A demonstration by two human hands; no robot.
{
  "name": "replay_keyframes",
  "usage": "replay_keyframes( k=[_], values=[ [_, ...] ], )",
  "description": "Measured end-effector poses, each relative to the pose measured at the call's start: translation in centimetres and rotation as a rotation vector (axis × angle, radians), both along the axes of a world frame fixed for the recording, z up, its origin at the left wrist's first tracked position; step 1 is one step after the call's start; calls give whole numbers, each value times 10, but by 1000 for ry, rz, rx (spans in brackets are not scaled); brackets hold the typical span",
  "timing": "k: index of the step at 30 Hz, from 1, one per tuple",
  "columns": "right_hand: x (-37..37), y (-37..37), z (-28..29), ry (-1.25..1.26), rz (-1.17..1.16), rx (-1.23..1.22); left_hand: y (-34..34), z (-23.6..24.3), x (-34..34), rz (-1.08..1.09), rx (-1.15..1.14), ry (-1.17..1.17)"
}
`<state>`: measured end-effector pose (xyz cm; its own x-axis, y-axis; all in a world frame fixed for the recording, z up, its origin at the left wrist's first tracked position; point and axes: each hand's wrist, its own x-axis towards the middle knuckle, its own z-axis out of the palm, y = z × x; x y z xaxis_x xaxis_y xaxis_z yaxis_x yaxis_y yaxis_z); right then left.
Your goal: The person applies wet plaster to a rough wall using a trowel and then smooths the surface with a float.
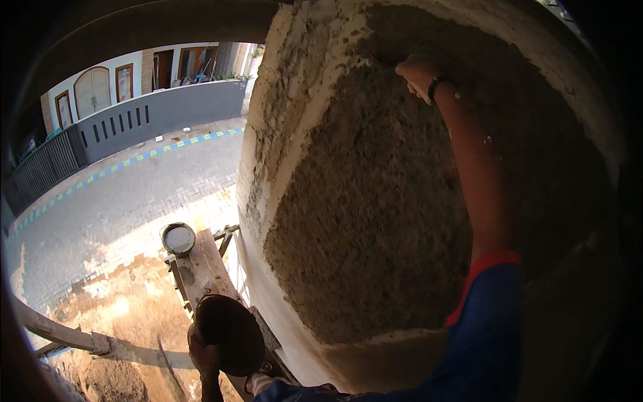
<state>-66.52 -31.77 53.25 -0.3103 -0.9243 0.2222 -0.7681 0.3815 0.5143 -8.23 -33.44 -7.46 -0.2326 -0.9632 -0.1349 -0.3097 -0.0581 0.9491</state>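
Plastered wall, right hand clenched on a barely visible tool, left hand gripping a dark bowl

I am watching through a single fisheye, the left of the pair on the wearer's head, which is tilting downward. It is facing the rough wall at close range, so the surface is filling most of the right half. Lower left, I am looking steeply down past the dark vessel to the ground, while the grey fence is standing far off, bending toward the dark rim
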Motion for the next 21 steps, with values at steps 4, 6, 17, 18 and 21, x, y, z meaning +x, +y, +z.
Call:
replay_keyframes(
  k=[4, 6, 17, 18, 21],
  values=[
    [73, 20, 8, -283, -331, -310, -4, 42, 0, 1, 130, -201],
    [83, 31, 16, -320, -376, -427, -5, 37, 1, -11, 108, -197],
    [119, 94, 72, -237, -319, -575, -2, 7, -17, -56, 42, -18],
    [121, 97, 77, -230, -318, -579, -3, 0, -19, -57, 40, -11],
    [118, 111, 89, -255, -327, -566, -1, -13, -21, -61, 14, -15]
  ],
)
